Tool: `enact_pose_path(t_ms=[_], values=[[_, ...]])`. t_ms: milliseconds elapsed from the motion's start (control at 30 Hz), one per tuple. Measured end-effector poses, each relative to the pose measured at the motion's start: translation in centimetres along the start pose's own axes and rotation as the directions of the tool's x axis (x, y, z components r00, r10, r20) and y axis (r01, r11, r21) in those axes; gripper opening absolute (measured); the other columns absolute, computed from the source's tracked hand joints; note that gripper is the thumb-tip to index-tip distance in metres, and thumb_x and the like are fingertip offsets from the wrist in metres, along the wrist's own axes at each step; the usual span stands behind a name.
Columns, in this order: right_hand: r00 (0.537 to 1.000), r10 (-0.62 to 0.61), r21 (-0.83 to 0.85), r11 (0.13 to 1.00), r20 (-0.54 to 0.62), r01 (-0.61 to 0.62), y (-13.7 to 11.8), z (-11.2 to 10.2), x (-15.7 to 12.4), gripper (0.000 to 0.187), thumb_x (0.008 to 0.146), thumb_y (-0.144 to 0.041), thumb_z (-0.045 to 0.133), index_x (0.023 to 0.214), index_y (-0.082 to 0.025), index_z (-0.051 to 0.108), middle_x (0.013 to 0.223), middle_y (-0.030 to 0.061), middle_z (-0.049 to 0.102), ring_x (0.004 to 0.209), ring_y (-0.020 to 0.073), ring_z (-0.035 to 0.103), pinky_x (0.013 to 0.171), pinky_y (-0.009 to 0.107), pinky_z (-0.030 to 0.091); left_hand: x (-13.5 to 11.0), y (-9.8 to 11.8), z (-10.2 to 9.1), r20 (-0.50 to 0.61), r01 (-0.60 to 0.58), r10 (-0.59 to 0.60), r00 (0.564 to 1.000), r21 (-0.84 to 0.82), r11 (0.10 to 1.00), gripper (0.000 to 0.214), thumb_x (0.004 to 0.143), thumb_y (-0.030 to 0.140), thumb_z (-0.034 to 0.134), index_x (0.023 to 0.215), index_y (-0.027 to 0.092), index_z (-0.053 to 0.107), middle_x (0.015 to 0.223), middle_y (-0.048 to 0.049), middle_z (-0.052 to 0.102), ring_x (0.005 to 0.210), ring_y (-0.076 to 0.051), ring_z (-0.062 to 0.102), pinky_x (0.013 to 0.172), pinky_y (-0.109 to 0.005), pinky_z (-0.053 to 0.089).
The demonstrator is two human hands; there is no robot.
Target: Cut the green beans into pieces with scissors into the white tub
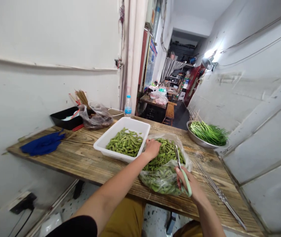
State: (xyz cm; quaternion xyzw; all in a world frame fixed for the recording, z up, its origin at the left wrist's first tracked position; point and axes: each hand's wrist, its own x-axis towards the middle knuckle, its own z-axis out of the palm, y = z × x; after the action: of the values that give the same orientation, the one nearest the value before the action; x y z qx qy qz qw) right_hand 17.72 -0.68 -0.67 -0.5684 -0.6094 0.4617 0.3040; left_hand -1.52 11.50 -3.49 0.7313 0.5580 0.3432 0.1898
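My right hand (188, 182) is closed around the mint-green handles of a pair of scissors (185, 181). The metal blades point up and away, over the right side of a clear plastic bag (160, 182) full of green edamame pods (165, 154). At the bag's left edge, my left hand (152, 148) has its fingers bent down against the pods; whatever they pinch is hidden. Just left of that hand stands a white plastic tub (102, 148), with more edamame pods (125, 142) spread over its bottom.
Metal skewers (220, 194) lie at the right, below a steel bowl (204, 141) of green stalks. At the left are a blue cloth (43, 144), a black tray (65, 122) and a bag of sticks (96, 118). A water bottle (128, 107) stands behind the tub.
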Motion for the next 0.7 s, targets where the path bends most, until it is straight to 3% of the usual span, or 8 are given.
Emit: enact_pose_path(t_ms=[100,267,400,500,600,700], values=[[0.999,-0.031,-0.036,0.999,-0.028,0.030,0.8,0.4,0.2,0.039,0.079,-0.060,0.050,0.087,-0.022,0.052,0.059,-0.0014,0.046,0.048,0.0137,0.046,0.043,0.026,0.038,0.2,-0.3,0.1,0.025,0.010,-0.010,1.000,0.028,1.000,0.026,0.081,0.017,0.049,0.091,0.023,0.072,0.099,-0.0064,0.070,0.104,-0.025,0.057,0.100,-0.042,0.025],[0.990,-0.126,-0.138,0.983,-0.057,0.117,0.8,0.9,0.4,0.040,0.077,-0.059,0.053,0.088,-0.020,0.058,0.060,-0.0007,0.053,0.055,0.0150,0.050,0.050,0.025,0.041,-0.7,-0.3,-0.1,0.120,-0.102,0.086,0.989,0.134,0.986,0.023,0.075,0.015,0.059,0.094,0.020,0.071,0.103,-0.0110,0.069,0.107,-0.028,0.055,0.099,-0.044,0.028],[0.981,-0.168,-0.175,0.973,-0.101,0.149,0.6,1.3,0.0,0.040,0.077,-0.057,0.054,0.090,-0.020,0.061,0.066,0.0013,0.059,0.064,0.0176,0.055,0.057,0.027,0.044,-1.6,0.1,-0.5,0.033,-0.086,0.087,0.996,-0.016,0.996,0.019,0.079,0.021,0.057,0.091,0.021,0.072,0.100,-0.0076,0.071,0.102,-0.024,0.058,0.099,-0.042,0.030],[0.971,-0.191,-0.181,0.970,-0.145,0.164,0.6,1.7,-0.4,0.041,0.080,-0.056,0.051,0.094,-0.019,0.061,0.074,0.0029,0.064,0.069,0.0185,0.057,0.063,0.028,0.045,-2.6,0.3,-0.7,-0.086,-0.005,-0.017,0.996,-0.244,0.970,0.019,0.077,0.021,0.060,0.091,0.020,0.072,0.099,-0.0067,0.071,0.098,-0.022,0.061,0.096,-0.037,0.037],[0.968,-0.195,-0.201,0.966,-0.157,0.162,0.3,1.9,-0.6,0.041,0.083,-0.056,0.047,0.095,-0.018,0.060,0.080,0.0044,0.066,0.073,0.0195,0.059,0.070,0.030,0.045,-3.7,0.7,-0.6,-0.056,0.106,-0.165,0.985,-0.556,0.824,0.020,0.072,0.023,0.065,0.090,0.018,0.072,0.093,-0.0062,0.072,0.090,-0.020,0.063,0.089,-0.033,0.042],[0.973,-0.190,-0.226,0.961,-0.133,0.157,-0.1,1.9,-0.8,0.041,0.083,-0.055,0.047,0.095,-0.019,0.060,0.083,0.0057,0.068,0.076,0.0211,0.061,0.072,0.031,0.045,-4.7,1.7,-0.7,0.143,0.258,-0.240,0.960,-0.786,0.562,0.030,0.065,0.029,0.073,0.092,0.016,0.071,0.083,-0.0065,0.071,0.077,-0.017,0.063,0.077,-0.030,0.046]])
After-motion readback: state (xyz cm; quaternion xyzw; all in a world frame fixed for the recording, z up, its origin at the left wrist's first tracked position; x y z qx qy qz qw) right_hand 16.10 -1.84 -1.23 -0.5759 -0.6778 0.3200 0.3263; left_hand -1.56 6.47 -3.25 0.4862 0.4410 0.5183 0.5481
